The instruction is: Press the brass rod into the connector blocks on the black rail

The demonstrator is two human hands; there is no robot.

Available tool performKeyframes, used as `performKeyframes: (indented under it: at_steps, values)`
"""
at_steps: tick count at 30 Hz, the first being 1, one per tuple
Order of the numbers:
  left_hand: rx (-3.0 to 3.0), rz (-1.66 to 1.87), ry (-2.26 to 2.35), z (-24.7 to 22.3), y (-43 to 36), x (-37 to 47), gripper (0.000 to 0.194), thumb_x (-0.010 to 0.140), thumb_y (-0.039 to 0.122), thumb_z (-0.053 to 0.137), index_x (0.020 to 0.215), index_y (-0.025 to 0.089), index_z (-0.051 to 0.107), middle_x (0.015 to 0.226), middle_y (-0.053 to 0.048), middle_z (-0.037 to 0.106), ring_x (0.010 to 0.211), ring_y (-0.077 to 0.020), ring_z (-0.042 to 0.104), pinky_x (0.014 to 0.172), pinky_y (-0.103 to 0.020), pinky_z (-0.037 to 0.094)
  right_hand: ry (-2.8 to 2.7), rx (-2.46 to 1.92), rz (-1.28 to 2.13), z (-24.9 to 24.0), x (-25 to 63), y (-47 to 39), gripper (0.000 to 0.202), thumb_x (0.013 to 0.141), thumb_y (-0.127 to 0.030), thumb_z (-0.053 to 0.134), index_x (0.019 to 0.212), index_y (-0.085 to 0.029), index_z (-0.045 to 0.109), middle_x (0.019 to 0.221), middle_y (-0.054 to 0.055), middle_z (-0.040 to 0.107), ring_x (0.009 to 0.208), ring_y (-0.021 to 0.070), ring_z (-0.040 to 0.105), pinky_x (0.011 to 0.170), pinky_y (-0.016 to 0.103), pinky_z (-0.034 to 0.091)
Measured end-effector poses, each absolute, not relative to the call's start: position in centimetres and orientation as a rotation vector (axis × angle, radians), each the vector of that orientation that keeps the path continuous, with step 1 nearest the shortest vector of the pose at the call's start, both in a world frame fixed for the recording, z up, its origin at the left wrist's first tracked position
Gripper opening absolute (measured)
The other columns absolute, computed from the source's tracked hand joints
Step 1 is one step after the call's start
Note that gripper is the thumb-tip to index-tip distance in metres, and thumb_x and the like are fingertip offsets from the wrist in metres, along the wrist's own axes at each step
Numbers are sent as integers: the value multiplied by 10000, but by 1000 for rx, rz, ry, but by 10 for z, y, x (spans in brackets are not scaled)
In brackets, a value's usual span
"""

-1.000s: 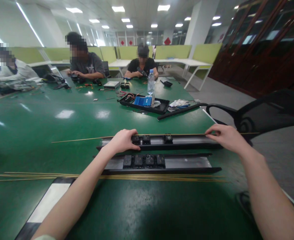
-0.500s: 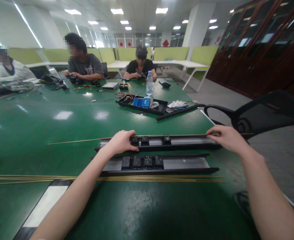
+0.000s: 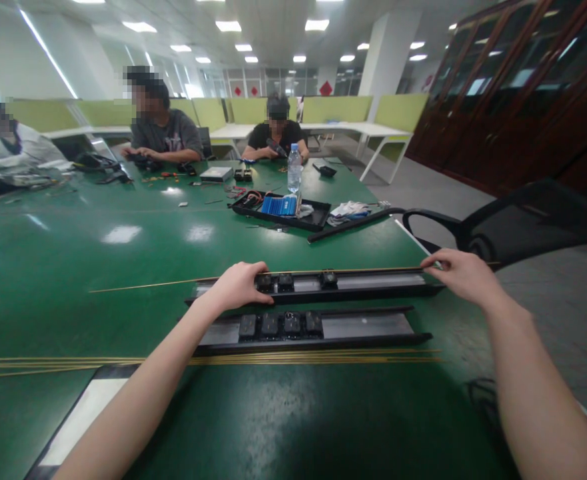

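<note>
My left hand (image 3: 240, 285) grips the farther black channel (image 3: 383, 291), thumb on its near wall and fingers over the far one. Inside that channel sit small black blocks (image 3: 286, 282), partly covered by my fingers. A thin brass-coloured rod (image 3: 148, 287) runs along the channel's far edge and sticks out past both ends. Near the channel's right end, my right hand (image 3: 456, 270) pinches the rod between thumb and fingertips. A second black channel (image 3: 368, 325), holding several black blocks (image 3: 270, 325) in a row, lies closer to me.
More brass rods (image 3: 323, 358) lie in front of the near channel, over a black-and-white panel (image 3: 86, 413). Farther back are a black tray (image 3: 318, 217), a water bottle (image 3: 294, 170), gloves (image 3: 349, 213) and a black strip (image 3: 356, 225). A chair (image 3: 518, 220) stands right; people sit across the table.
My right hand has slid a little to the right along the rod, toward the channel's end. The left hand keeps its grip on the channel. The whole view has shifted slightly.
</note>
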State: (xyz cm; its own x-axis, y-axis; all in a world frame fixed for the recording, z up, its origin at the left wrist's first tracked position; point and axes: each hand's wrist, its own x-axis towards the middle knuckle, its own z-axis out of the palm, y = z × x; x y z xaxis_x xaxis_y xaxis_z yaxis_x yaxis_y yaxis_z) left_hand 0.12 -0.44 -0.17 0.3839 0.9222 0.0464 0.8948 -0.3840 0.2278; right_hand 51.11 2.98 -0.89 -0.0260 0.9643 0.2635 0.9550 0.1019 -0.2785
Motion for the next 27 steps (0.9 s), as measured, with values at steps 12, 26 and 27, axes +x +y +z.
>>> performKeyframes:
  at_steps: [12, 26, 27]
  values:
    - [2512, 197, 1676, -1, -8, -1, 667, 693, 669, 729, 1195, 239, 642, 1105, -102, 753, 1007, -341, 696, 801, -380, 516, -1978, -1739, -175, 7, 489, 24, 299, 847, -320, 553, 1042, -231, 762, 1019, 52, 710, 768, 190, 596, 660, 324, 418]
    - [2508, 204, 1588, 0, -5, -13, 666, 723, 661, 712, 1237, 243, 639, 1179, -68, 743, 1055, -299, 689, 877, -362, 515, -2101, -1447, -92, 11, 445, 22, 241, 883, -322, 567, 1011, -244, 755, 1106, 57, 712, 776, 185, 633, 672, 327, 490]
    - [2514, 195, 1586, 0, -5, -13, 661, 725, 657, 713, 1235, 242, 638, 1175, -68, 743, 1052, -299, 690, 874, -361, 515, -2103, -1441, -94, 10, 445, 22, 238, 883, -320, 568, 1010, -245, 755, 1100, 54, 713, 768, 181, 630, 671, 326, 490]
